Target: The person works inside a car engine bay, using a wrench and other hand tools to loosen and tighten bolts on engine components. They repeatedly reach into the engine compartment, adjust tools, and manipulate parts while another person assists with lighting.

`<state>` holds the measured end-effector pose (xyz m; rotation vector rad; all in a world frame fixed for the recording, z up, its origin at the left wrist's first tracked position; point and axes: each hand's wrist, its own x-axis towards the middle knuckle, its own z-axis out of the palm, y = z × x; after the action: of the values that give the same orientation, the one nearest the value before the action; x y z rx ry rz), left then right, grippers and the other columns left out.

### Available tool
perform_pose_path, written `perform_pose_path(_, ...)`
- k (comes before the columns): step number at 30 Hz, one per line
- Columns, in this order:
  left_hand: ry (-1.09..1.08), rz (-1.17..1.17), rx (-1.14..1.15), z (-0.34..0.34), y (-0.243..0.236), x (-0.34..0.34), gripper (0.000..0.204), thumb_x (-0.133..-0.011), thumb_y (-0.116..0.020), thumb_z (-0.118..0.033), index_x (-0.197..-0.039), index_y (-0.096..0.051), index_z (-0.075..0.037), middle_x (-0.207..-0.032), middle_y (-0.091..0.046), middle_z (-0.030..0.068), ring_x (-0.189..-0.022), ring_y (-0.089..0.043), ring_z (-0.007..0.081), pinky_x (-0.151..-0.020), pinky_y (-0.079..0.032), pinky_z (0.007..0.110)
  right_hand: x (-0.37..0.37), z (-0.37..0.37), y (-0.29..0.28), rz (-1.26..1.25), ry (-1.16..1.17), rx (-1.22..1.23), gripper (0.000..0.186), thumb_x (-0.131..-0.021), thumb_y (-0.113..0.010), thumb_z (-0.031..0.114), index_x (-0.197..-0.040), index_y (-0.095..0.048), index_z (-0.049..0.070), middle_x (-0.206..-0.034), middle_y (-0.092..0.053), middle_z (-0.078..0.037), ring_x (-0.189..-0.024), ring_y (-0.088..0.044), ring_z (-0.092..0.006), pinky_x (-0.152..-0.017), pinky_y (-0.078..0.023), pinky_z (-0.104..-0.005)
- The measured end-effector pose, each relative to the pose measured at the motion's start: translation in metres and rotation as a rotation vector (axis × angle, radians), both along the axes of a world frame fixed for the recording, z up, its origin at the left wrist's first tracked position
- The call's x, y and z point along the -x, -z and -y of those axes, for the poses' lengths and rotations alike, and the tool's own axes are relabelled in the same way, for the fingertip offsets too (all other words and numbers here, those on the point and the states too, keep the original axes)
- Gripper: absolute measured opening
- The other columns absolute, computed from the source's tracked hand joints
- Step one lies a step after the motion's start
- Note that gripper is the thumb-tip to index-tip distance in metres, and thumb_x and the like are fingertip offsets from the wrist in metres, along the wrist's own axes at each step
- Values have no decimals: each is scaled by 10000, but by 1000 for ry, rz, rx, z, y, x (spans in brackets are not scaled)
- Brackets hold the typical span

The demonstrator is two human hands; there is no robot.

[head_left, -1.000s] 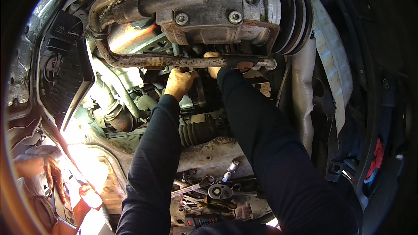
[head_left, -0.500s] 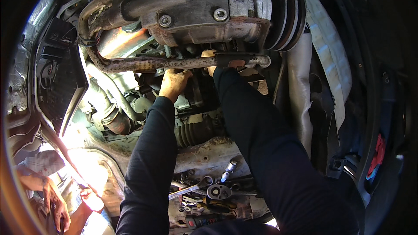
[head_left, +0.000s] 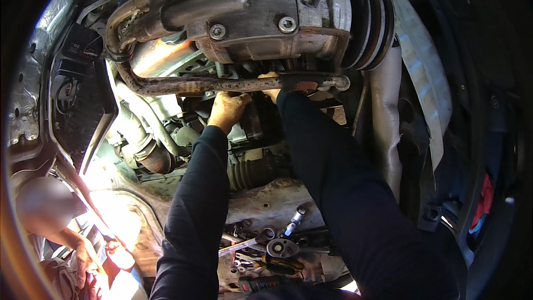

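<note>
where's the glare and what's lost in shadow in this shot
Head view: sunlight blows out the lower-left ground patch and glints orange off a metal panel; the right side past the ribbed pulley sinks into black; fisheye bends the rusty pipe; both hands, left hand and right hand, sit half-shadowed.

Compressor housing (head_left: 250, 11) sits at twelve o'clock, with the pipe (head_left: 211, 85) running across just below it. Both hands, left hand (head_left: 226, 110) and right hand (head_left: 272, 86), reach under that pipe at centre. Ratchet (head_left: 280, 247) and sockets (head_left: 294, 219) lie at six o'clock; another person (head_left: 50, 211) is at eight o'clock.
</note>
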<state>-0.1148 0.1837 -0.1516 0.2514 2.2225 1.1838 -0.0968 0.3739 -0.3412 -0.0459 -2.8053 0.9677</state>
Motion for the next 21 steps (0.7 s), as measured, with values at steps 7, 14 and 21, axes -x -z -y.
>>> perform_pose_path(7, 141, -110, 25, -1, -4, 0, 293, -884, -753, -182, -1114, -758, -1, -1096, -781, 175, -1051, -735, 306, -948, -544, 376, -3, -5, 2, -18, -13, 0, 138, -901, -712, 222, -926, -697, 87, -863, -664, -170, -842, -666, -356, -741, -509, -480)
perform_pose_path(14, 134, -112, 46, -3, -4, -3, 291, -882, -755, -169, -1111, -756, 11, -1103, -783, 179, -1047, -737, 302, -940, -544, 375, -3, 2, 22, -79, 61, -53, 118, -894, -710, 190, -871, -661, 85, -848, -654, -170, -871, -671, -374, -745, -514, -473)
perform_pose_path(21, 209, -259, 32, 3, 19, 1, 298, -892, -753, -164, -1136, -756, 6, -1123, -782, 179, -1058, -737, 301, -942, -544, 368, 2, -32, 1, 387, -166, 577, 124, -876, -736, 169, -924, -672, 75, -977, -700, -148, -956, -687, -343, -802, -528, -454)
